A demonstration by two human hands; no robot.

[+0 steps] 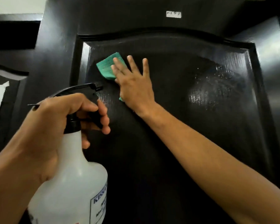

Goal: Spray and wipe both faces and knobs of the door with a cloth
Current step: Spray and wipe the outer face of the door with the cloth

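**Upper panel wipe in hand**

The right hand (132, 84) presses the green cloth (109, 66) flat, fingers straight, against the dark door (176, 126) at upper left of its panel. The left hand (55, 126) grips the spray bottle (68, 175) at its neck, fingers curled round the trigger. Wet droplets (213, 84) remain right. The cloth appears soft, light; palm pressure suits. The wet gloss is likely slippery.

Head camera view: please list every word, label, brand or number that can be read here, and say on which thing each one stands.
"KINS...": blue capitals on the label of the white spray bottle, cut off by the bottle's curve, held by the left hand.
Smaller lines below it on the same label: too blurred to read.
White sticker at the top of the black door: marks on it, too small to read.
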